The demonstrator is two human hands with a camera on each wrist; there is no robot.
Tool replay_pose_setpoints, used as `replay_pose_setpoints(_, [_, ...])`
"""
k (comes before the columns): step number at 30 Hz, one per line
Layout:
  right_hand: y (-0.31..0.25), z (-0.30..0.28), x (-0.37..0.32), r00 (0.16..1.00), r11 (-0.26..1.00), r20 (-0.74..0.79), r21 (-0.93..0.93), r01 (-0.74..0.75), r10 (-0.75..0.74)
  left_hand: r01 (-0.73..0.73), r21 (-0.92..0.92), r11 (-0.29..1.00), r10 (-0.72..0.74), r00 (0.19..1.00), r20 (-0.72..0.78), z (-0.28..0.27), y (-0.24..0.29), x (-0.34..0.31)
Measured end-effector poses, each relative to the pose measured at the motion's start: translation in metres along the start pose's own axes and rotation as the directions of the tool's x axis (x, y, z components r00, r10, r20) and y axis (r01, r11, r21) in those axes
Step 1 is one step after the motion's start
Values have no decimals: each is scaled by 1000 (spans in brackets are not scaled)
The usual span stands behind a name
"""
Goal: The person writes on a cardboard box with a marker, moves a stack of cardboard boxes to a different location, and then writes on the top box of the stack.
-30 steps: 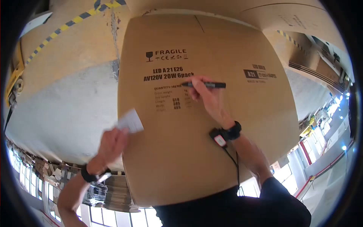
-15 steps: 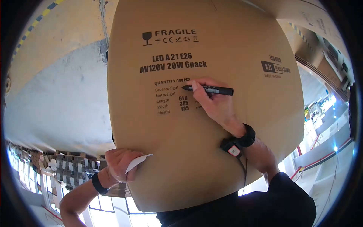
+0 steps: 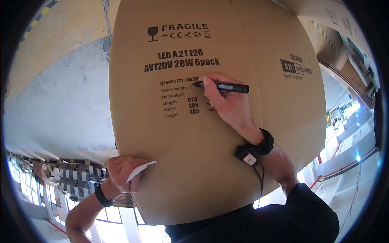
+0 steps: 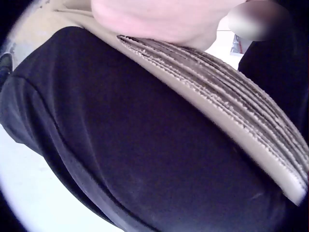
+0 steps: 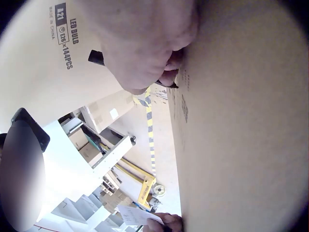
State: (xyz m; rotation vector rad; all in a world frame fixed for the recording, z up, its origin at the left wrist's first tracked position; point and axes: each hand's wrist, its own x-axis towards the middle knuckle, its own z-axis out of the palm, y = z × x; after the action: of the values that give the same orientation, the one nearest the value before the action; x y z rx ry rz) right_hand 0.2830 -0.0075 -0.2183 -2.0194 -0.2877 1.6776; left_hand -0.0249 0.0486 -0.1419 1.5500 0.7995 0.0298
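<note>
My right hand (image 3: 231,106) pinches a black marker (image 3: 238,88) with its tip right at the "Gross weight" line printed on a large flat cardboard sheet (image 3: 210,158). A short dark stroke shows just left of the tip. At the sheet's lower left edge, my left hand (image 3: 121,172) holds a white paper slip (image 3: 136,171) and grips the edge with curled fingers. The left wrist view shows a stack of cardboard layers (image 4: 217,92) under that hand. In the right wrist view, the slip (image 5: 133,216) carries faint handwriting.
Another brown cardboard piece (image 3: 324,14) stands at the upper right. A yellow pallet jack (image 5: 145,191) is on the floor behind, near yellow-black striped tape (image 5: 150,128). Stacked goods (image 3: 79,178) lie at the left. Dark trousers (image 4: 135,130) are close beside the cardboard stack.
My left hand, with the slip, has come down onto the cardboard edge. The marker tip has moved to the "Gross weight" line, where a short stroke now shows. The head view has shifted closer.
</note>
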Motion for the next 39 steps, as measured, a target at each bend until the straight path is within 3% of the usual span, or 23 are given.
replay_pose_setpoints(7, [-5, -3, -3, 1000, 996, 8, -85, 10, -9, 13, -16, 1000, -13, 1000, -28, 2, 0, -3])
replay_pose_setpoints(13, [-4, 0, -2, 997, 996, -38, 59, -60, 63, 8, -1, 1000, -8, 1000, -11, 1, 0, -5])
replay_pose_setpoints(16, [-2, -4, -2, 998, 997, -2, -29, -65, 65, 17, 6, 1000, -17, 1000, -13, 0, 0, -3])
replay_pose_setpoints(19, [-6, -1, -1, 994, 998, -89, 40, -52, 56, 13, -7, 1000, -13, 1000, -13, 0, 3, 1])
replay_pose_setpoints(22, [-2, -4, -1, 997, 998, -63, -32, -51, 49, 16, -20, 1000, -17, 1000, -7, -1, 2, -1])
replay_pose_setpoints(31, [-4, -8, -5, 995, 999, -97, -4, -37, 37, 26, -12, 1000, -26, 1000, -4, -1, 1, -2])
replay_pose_setpoints(34, [-17, -9, -22, 998, 998, 35, -27, -60, 61, 28, -7, 1000, -28, 999, -17, 1, 1, -4])
replay_pose_setpoints(39, [-9, -4, -17, 992, 987, 54, -108, 119, -114, 4, -8, 1000, -5, 1000, -29, 1, 1, 0])
